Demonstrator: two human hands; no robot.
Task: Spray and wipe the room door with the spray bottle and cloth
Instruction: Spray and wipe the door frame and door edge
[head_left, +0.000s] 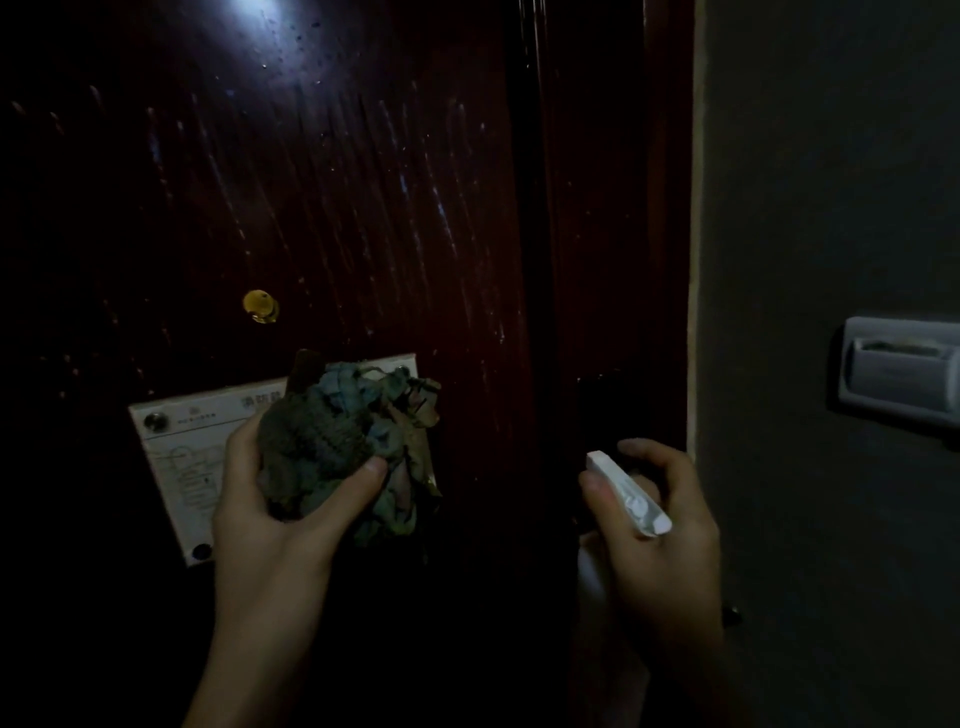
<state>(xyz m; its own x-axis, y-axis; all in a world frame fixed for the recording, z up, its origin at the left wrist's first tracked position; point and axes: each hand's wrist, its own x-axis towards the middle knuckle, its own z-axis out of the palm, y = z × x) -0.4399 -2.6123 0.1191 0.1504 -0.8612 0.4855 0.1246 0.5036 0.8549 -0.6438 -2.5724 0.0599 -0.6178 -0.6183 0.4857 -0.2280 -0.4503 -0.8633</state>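
Note:
The dark red wooden room door (322, 182) fills the left and middle of the dim view, streaked with wet drops and runs. My left hand (270, 509) grips a bunched blue-green cloth (348, 441) in front of the door, over a white notice plate (192, 447). My right hand (660, 519) holds the white spray bottle (628, 493) by its head, nozzle pointing up and left toward the door edge, with a finger curled over the front. The bottle's body is mostly hidden in the dark below my hand.
A brass peephole (261, 305) sits above the cloth. The dark door frame (670, 208) runs down the middle right. On the grey wall (831, 156) to the right is a white key-card holder (904, 371). A dark lock plate (602, 405) is above the bottle.

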